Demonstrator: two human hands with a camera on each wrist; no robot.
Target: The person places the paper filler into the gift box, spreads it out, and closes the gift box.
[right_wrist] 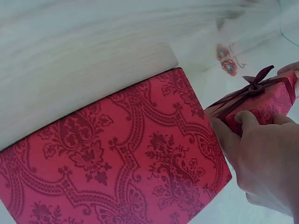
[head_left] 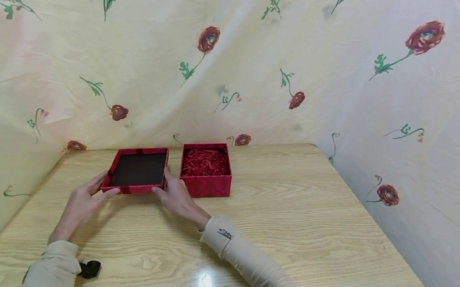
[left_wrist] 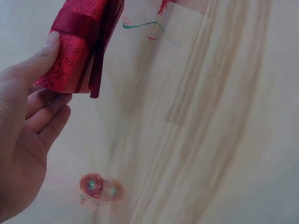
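Where head cannot, right wrist shows the lid's (right_wrist: 267, 105) bow (right_wrist: 254, 88) (dark).

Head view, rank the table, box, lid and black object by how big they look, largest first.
1. Table
2. Box and lid: too alike to rank
3. Black object
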